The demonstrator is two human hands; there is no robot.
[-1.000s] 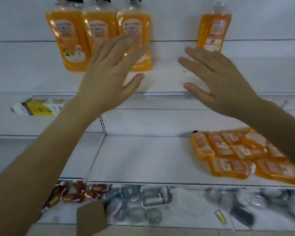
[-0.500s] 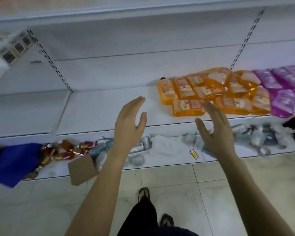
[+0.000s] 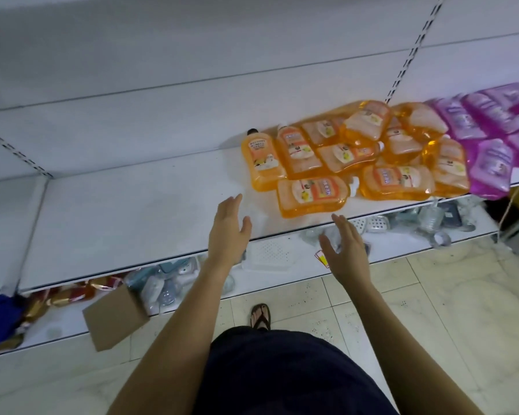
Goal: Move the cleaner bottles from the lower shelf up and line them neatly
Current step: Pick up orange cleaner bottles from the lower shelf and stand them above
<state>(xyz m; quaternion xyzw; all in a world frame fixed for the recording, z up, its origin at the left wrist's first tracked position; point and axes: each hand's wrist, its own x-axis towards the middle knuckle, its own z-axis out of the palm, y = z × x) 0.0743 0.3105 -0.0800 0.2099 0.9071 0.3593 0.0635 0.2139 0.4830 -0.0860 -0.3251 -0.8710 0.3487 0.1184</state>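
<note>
White lower shelf (image 3: 117, 211): spans your view at 12 o'clock. Orange cleaner bottles (image 3: 399, 151): heaped on their sides on this shelf at 1 o'clock, overlapping one another. Purple bottles (image 3: 492, 157): against the heap's 3 o'clock side. Cardboard box (image 3: 117, 317): at 8 o'clock, on the bottom shelf. Your left hand (image 3: 226, 232) and right hand (image 3: 346, 250): both at the shelf's front edge, grip apart on each, fingers straight, holding nothing. Nearest orange bottle (image 3: 312, 196): near, at 12 o'clock of your right hand, untouched.

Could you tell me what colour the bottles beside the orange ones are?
Those bottles are purple, clearest in the head view.
</note>
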